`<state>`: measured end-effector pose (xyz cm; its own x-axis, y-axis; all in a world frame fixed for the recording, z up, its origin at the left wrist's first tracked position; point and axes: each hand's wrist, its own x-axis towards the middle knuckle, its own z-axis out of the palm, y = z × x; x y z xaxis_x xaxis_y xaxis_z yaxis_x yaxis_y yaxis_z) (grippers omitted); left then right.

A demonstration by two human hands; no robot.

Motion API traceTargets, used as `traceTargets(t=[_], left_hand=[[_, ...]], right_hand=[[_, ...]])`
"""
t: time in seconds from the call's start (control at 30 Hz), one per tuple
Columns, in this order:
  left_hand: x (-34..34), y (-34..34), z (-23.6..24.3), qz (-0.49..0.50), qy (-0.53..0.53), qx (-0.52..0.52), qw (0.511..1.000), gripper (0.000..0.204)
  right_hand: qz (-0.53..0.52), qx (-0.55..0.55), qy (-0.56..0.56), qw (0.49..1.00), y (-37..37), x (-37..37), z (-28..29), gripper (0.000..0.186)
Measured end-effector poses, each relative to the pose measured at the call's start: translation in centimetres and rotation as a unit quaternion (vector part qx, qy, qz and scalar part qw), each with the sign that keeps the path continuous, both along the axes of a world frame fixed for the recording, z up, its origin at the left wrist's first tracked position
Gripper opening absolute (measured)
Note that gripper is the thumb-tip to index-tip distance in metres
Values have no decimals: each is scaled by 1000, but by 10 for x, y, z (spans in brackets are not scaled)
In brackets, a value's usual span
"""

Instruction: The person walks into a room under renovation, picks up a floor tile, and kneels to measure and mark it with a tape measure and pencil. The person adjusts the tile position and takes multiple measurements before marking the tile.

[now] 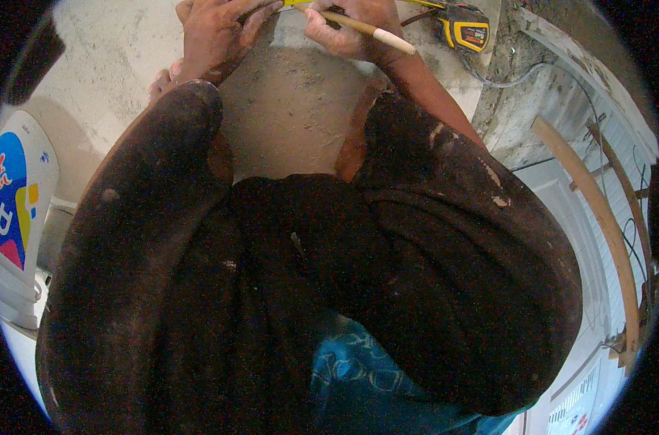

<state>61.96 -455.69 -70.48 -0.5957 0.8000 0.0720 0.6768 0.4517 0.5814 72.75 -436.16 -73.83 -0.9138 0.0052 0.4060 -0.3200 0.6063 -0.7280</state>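
Observation:
At the top edge, my left hand (217, 36) has its fingers and thumb at the yellow blade (293, 3) of a tape measure; part of its grip is cut off by the frame. My right hand (351, 32) pinches a wooden pencil (362, 27) with a pale back end, and the pencil's front end points at the blade. To the right of that hand, the yellow and black tape measure case (468, 33) lies on the pale, dusty floor (282, 101). The blade runs from it toward both hands.
Against the left side stands a white bucket (10, 196) with a colourful label. My bent knees in dark, paint-spotted trousers (141, 181) flank the floor patch. Curved-looking wooden strips (597, 196), a thin cable (518, 81) and white panels (561, 217) are on the right.

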Motion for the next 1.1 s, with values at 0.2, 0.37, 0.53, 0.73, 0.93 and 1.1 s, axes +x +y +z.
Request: traceTargets(t=[0.2,0.37,0.53,0.73,0.93,1.1], left_hand=[[1,0,1,0,-10,-11,1000,16],[0,0,1,0,-4,-8,1000,15],[0,1,2,4,-14,-7,1000,14],[1,-3,-2,3,-9,-43,999,16],[-2,-16,-16,-48,28,-49,997,24],[3,-16,-25,-26,33,-58,997,22]], right_hand=[[0,-21,-46,999,2,4,-2,12],[0,-8,-50,999,2,3,-1,14],[9,31,-48,998,2,2,6,14],[29,59,-83,994,2,4,11,14],[-106,65,24,992,26,25,38,16],[-186,263,-50,945,67,45,69,24]])
